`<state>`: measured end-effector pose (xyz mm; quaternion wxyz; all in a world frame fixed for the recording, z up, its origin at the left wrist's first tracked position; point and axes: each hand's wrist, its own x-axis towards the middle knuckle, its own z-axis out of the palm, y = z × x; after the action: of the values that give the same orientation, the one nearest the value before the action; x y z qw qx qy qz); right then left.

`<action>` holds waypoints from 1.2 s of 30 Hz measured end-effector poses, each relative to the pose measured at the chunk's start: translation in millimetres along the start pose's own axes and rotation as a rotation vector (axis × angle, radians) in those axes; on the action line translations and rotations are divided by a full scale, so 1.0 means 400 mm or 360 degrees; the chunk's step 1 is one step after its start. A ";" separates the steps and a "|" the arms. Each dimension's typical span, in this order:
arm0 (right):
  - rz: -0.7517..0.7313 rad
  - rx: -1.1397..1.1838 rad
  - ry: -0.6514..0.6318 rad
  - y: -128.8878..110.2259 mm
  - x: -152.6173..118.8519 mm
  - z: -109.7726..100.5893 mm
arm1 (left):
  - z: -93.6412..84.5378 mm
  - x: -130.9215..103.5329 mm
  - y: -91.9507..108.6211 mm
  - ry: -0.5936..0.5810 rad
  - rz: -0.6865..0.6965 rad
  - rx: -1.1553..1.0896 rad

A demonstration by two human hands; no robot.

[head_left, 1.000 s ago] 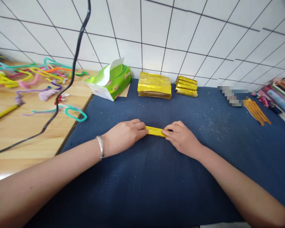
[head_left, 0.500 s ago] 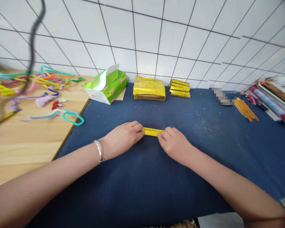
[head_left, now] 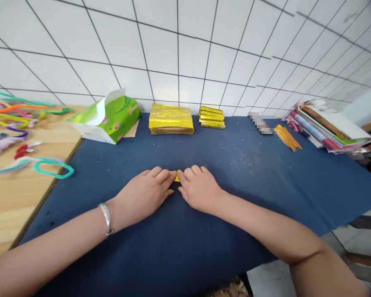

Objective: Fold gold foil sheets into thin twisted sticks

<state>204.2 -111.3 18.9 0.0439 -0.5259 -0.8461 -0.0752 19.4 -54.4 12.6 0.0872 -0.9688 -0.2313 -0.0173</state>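
A narrow folded strip of gold foil paper (head_left: 174,176) lies on the dark blue cloth (head_left: 160,239). Only a short piece of it shows between my hands; the rest is under my fingers. From the left, my left hand (head_left: 145,193), with a silver bangle at the wrist, has its fingers closed on the strip. My right hand (head_left: 200,189) holds it from the other side, its fingertips almost touching the left ones. Beyond the hands sit a stack of gold foil paper (head_left: 171,118) and a small pile of folded gold strips (head_left: 212,117).
A green tissue pack (head_left: 120,117) stands back left. Colourful pipe cleaners (head_left: 54,167) lie on the wooden board (head_left: 24,206) at left. Orange-gold strips (head_left: 288,138) and a pile of books (head_left: 324,130) are at right, before the white tiled wall (head_left: 160,41).
Both hands have slid inward along the gold strip, so less of it shows between them. The view has turned to the right.
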 end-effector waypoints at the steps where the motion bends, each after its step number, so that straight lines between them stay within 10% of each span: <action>1: -0.0011 0.0002 0.0007 -0.002 0.000 0.001 | 0.004 -0.001 -0.001 -0.0010 -0.0017 -0.0008; 26: -0.0056 0.0335 -0.0187 0.018 -0.013 0.025 | 0.049 -0.048 -0.012 0.0083 -0.0010 -0.0351; 36: -0.0231 0.0414 -0.0330 0.087 -0.034 0.023 | 0.028 -0.067 -0.142 -0.0204 0.0213 -0.0670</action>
<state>241.5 -106.8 10.6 0.0185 -0.4583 -0.8844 0.0867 -30.2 -14.3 8.6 -0.1308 -0.9779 -0.1629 0.0022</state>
